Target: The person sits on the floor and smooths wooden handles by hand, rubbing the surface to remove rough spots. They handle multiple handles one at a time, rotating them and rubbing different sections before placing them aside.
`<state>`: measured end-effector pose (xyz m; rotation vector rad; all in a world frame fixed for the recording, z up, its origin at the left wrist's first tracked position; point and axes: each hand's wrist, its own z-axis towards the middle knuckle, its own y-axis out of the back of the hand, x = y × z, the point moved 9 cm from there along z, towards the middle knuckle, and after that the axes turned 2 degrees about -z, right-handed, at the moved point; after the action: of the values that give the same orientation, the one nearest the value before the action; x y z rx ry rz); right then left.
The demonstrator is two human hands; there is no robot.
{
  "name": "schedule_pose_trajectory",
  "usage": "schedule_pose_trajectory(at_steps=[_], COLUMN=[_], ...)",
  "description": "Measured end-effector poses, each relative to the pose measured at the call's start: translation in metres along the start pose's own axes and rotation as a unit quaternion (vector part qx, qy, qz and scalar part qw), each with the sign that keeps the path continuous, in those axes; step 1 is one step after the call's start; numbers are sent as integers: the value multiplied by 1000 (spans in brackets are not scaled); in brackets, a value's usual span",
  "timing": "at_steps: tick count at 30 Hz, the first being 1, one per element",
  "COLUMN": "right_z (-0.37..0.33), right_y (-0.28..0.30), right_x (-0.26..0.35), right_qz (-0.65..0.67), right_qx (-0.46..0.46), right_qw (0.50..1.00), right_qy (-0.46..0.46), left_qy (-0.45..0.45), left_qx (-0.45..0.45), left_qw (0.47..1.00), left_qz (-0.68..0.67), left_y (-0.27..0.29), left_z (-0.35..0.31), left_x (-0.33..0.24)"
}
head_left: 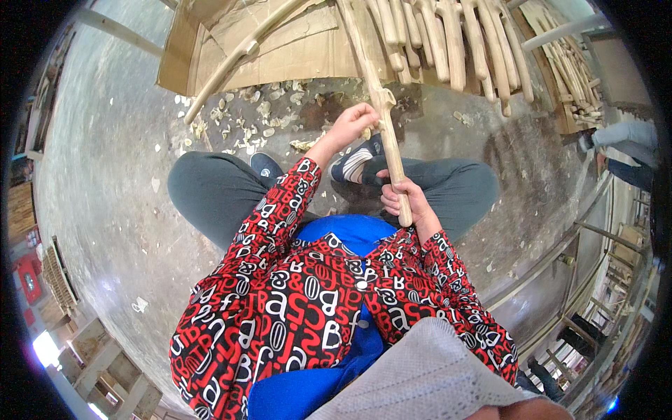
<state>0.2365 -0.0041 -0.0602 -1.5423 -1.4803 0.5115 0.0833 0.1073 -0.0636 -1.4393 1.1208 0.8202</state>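
A long pale wooden stick [391, 143] with a knobby part midway slants from the far side down toward my lap. My right hand [409, 199] is wrapped round its near end, just above the rounded tip. My left hand [355, 124] is closed beside the stick, a little nearer than the knob, with its fingertips at the wood. Whatever those fingers hold, if anything, is too small or hidden to make out. Pale curled wood shavings [262, 110] lie scattered on the floor beyond my left foot.
A curved wooden stick [224, 70] rests across a flattened cardboard sheet [294, 52] at the far left. Several similar sticks [455, 42] lie side by side at the far right, with another pile [570, 70] beyond. A person's legs [626, 143] show at the right.
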Motion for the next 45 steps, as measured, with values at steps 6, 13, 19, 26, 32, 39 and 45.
schedule_pose_trajectory(at_steps=[6, 13, 19, 26, 32, 39, 45], right_z=[-3, -22, -20, -64, 25, 94, 132], right_y=[17, 6, -41, -125, -122, -40, -45], right_x=[9, 78, 263, 440, 338, 143, 88], right_qz=[-312, -374, -521, -794, -725, -656, -533], right_qx=[-155, -213, -314, -500, -264, -183, -144], right_qw=[935, 881, 734, 111, 386, 681, 824], right_qy=[70, 195, 303, 327, 506, 266, 127], left_qy=[-15, -95, -91, -118, 54, 262, 230], left_qx=[-133, -251, -333, -457, -545, -338, -155], left_qw=[982, 951, 930, 877, 621, 535, 810], left_qz=[-134, -157, -124, 87, 561, 729, 517], left_y=[48, 109, 158, 223, 310, 369, 253], left_z=[6, -14, -43, -51, -90, -119, -56], left_x=[-11, -44, -63, -86, -164, -119, -52])
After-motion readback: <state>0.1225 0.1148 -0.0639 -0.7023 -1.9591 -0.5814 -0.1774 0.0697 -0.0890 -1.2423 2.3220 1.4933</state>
